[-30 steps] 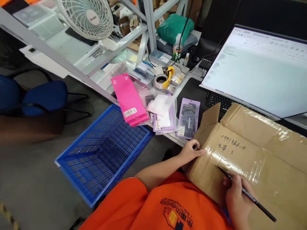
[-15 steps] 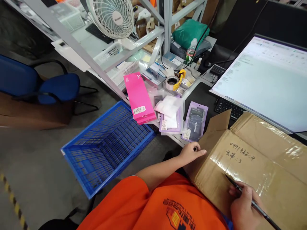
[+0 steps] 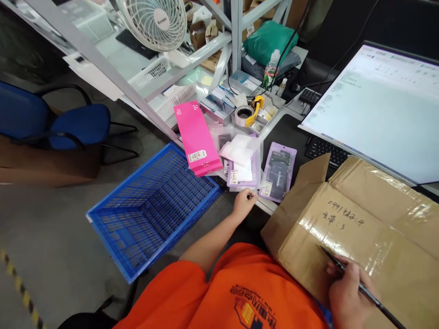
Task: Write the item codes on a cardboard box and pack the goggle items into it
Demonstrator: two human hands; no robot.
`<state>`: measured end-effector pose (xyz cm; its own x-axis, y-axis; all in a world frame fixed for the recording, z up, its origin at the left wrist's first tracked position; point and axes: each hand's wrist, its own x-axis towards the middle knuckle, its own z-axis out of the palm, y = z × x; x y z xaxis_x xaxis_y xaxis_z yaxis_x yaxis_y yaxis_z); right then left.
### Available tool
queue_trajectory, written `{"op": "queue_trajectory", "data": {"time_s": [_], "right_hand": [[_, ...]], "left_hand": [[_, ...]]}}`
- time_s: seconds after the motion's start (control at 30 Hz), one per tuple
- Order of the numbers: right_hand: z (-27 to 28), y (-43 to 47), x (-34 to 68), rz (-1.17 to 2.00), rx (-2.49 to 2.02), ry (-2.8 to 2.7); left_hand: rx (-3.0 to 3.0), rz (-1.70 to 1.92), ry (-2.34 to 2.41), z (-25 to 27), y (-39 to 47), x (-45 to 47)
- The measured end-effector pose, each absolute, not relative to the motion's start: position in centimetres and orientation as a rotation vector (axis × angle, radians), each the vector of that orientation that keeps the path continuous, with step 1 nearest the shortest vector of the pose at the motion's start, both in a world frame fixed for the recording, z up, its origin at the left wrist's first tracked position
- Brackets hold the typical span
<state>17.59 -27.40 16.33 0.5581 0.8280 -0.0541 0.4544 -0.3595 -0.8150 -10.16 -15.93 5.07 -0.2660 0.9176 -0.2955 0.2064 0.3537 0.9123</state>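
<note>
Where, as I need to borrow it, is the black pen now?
The black pen is at lower right in the head view, in the right hand, over the cardboard box, below its handwriting.

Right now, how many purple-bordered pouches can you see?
2: a partly covered pouch under the white packet, by the left hand; and a dark-filled pouch between it and the cardboard box. More may be hidden underneath.

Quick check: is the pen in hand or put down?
In hand: the right hand grips the black pen, tip pointing toward the cardboard box.
</note>
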Motion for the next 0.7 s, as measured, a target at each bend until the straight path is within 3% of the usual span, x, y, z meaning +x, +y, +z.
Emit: {"op": "queue_trajectory", "data": {"time_s": [0.33,0.7], "right_hand": [[16.4,-27.2,17.1,0.588,-1.943,-1.030],[16.4,-27.3,17.2,0.592,-1.881,-1.053]], "left_hand": [[1.020,0.970,1.890,5.2,-14.2,-13.6],[1.127,0.572,1.779,2.3,-15.7,-8.2]]}}
